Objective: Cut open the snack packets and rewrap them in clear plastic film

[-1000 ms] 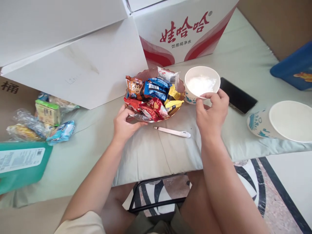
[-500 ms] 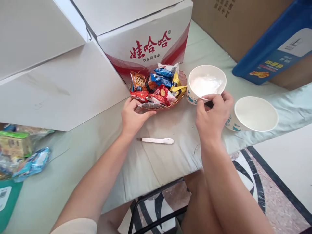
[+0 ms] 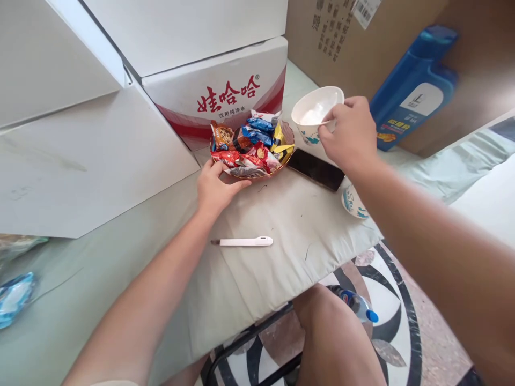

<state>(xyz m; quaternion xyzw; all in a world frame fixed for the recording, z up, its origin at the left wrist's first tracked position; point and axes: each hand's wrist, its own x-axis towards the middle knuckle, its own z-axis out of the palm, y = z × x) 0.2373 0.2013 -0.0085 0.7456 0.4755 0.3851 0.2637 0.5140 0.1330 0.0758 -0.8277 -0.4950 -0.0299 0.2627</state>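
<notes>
My left hand (image 3: 215, 187) grips the near rim of a shallow bowl (image 3: 287, 134) heaped with wrapped snacks (image 3: 249, 147). My right hand (image 3: 350, 134) pinches the rim of a white paper bowl (image 3: 311, 110) holding white powder and has it raised and tilted above the cloth. A black phone (image 3: 316, 169) lies flat just under that hand. Part of a second paper bowl (image 3: 352, 203) shows beneath my right forearm. A white pen-like stick (image 3: 241, 242) lies on the cloth in front of the snack bowl.
White cartons, one with red lettering (image 3: 225, 96), stand behind the snack bowl. A blue jug (image 3: 414, 91) leans on a brown carton (image 3: 322, 43) at the right. A blue snack packet (image 3: 14, 297) lies far left. A plastic bottle (image 3: 356, 303) lies on the patterned floor by a black chair frame.
My right hand has lifted the powder bowl off the cloth and moved it back and up, uncovering the phone. The view has swung right. My left hand stays on the snack bowl.
</notes>
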